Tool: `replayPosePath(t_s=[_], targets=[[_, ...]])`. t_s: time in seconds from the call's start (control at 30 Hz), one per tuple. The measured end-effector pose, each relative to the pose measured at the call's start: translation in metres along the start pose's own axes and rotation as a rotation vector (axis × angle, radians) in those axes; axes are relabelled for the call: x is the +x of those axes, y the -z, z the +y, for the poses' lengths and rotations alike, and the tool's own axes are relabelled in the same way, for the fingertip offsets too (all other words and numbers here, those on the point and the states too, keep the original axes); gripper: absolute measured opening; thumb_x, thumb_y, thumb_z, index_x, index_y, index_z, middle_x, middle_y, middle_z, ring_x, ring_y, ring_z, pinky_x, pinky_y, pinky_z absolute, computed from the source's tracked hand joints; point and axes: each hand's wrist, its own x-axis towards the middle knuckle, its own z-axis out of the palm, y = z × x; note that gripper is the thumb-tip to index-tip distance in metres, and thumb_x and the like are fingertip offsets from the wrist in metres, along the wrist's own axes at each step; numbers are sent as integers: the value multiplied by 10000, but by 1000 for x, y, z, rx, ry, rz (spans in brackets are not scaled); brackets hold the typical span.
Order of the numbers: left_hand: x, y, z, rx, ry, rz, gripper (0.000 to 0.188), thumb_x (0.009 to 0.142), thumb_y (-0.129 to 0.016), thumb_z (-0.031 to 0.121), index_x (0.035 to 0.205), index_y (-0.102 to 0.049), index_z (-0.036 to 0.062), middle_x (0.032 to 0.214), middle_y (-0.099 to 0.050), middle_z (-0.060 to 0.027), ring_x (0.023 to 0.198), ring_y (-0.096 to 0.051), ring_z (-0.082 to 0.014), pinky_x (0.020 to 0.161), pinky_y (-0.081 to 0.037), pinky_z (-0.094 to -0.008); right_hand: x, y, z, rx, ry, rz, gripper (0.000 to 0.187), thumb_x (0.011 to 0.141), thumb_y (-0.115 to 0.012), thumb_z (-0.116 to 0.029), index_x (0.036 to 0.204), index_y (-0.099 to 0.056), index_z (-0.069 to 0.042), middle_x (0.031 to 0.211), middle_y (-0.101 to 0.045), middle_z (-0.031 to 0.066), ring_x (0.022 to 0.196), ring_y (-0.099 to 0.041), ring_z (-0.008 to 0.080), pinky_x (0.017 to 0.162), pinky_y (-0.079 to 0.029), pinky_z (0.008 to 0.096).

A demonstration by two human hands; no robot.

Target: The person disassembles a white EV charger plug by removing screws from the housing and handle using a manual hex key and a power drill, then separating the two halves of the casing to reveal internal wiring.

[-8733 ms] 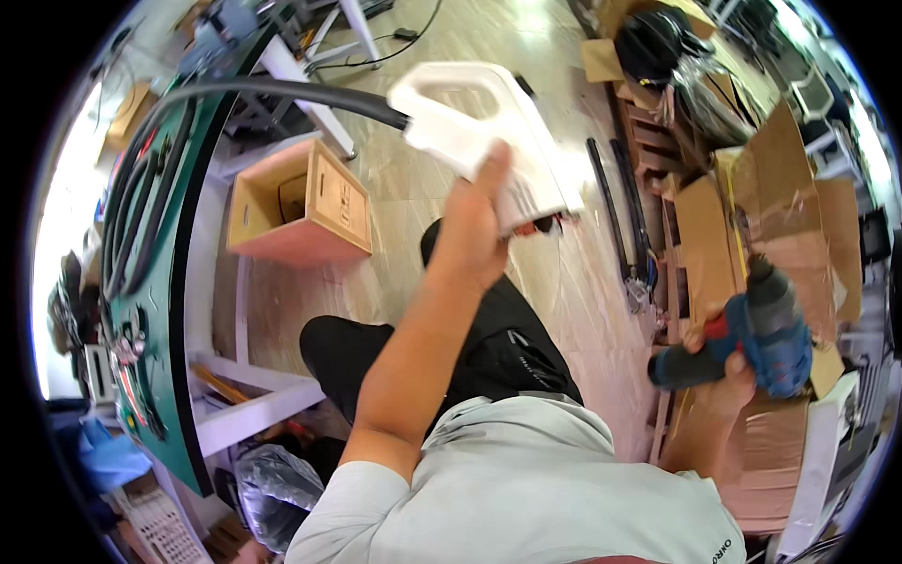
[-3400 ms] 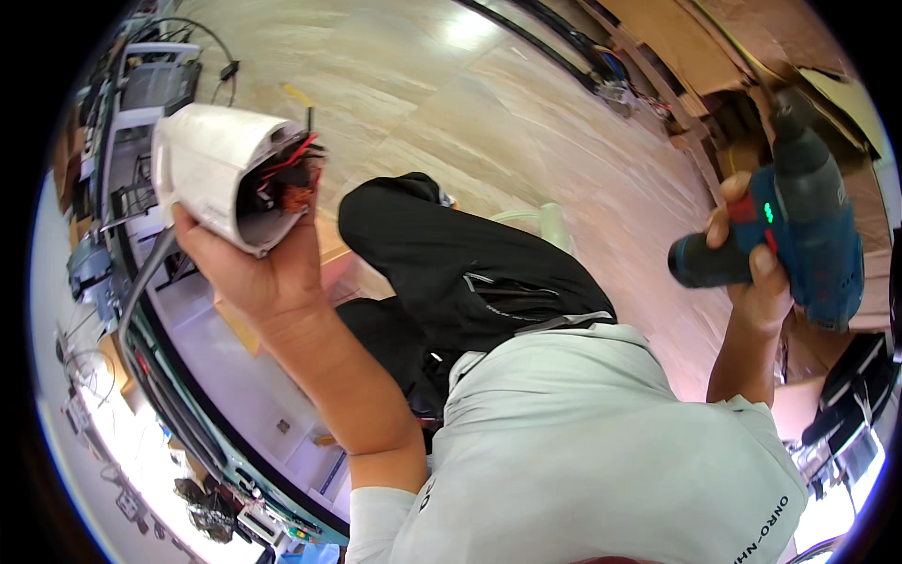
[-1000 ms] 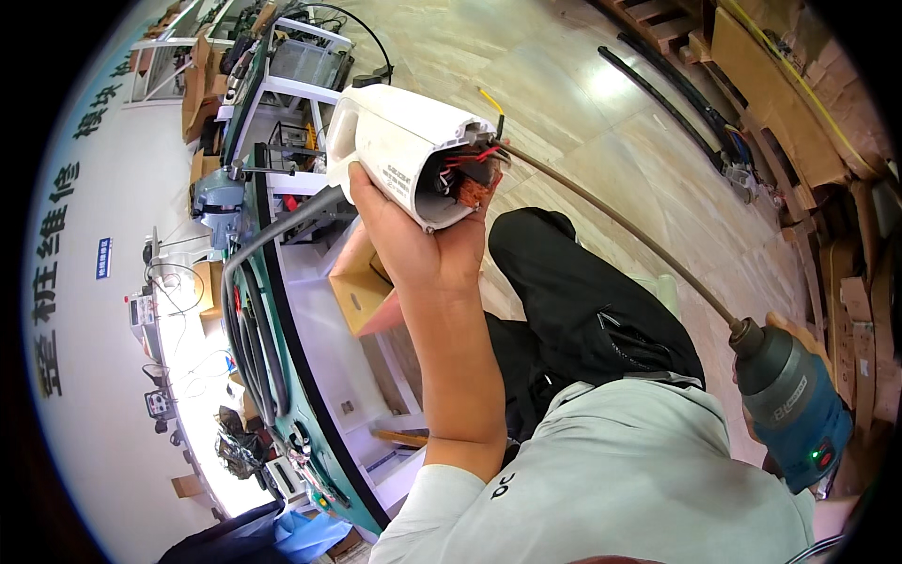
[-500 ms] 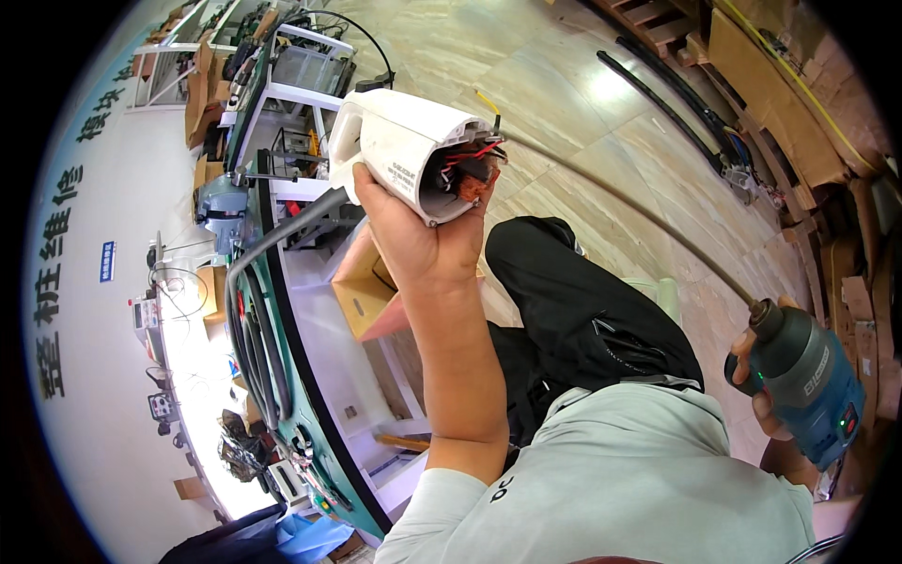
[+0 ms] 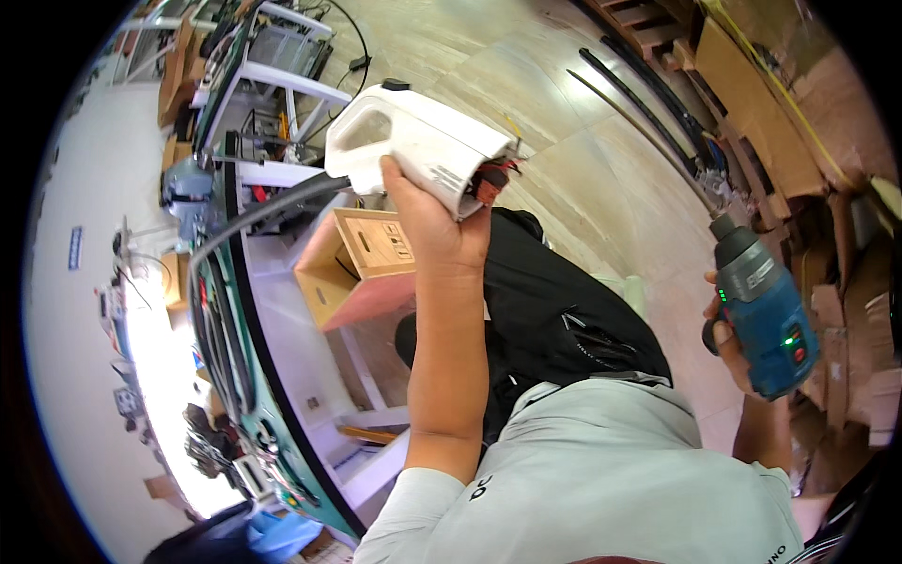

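My left hand (image 5: pixel 440 226) is wrapped around the underside of a white electric-vehicle charging gun (image 5: pixel 442 141), raised above my lap. Its open end faces right, with red and orange-brown wires (image 5: pixel 490 182) and a thin yellow one showing inside. A thick dark cable (image 5: pixel 282 207) runs from its handle to the bench on the left. At the right, my right hand (image 5: pixel 735 357) is closed around the grip of a blue-and-black cordless drill (image 5: pixel 766 310). From its chuck a long thin metal bit (image 5: pixel 648 133) points up and left, apart from the charging gun.
A green-topped bench (image 5: pixel 282 461) with coiled cables, tools and a blue vise (image 5: pixel 188 193) stands at the left. Beside it is an open wooden box (image 5: pixel 362 282). Cardboard (image 5: pixel 752 103) and black tubes (image 5: pixel 648 94) lie on the tiled floor at the right.
The drill has tipped more upright and moved left and up; its bit tip has swung away from the charging gun's open end. The gun has tilted, and the view has shifted.
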Motion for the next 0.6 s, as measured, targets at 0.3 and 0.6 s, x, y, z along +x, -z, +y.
replayPosePath(t_s=[0.3, 0.6], targets=[[-2, 40, -49, -81, 25, 203, 586, 997, -464, 506, 1343, -425, 35, 1155, -614, -109, 960, -644, -232, 720, -561, -401, 133, -57, -64, -47, 125, -293, 544, 973, -473, -293, 1439, -414, -19, 1333, -545, 216, 1029, -646, 285, 877, -545, 357], [-20, 41, -53, 4, -102, 70, 713, 985, -487, 504, 1342, -299, -84, 1165, -584, -227, 1025, -619, -283, 753, -524, -401, 71, -400, -180, -740, 1503, -1081, 692, 757, -693, -139, 1419, -495, -164, 1033, -646, 105, 871, -650, 306, 757, -501, 375]])
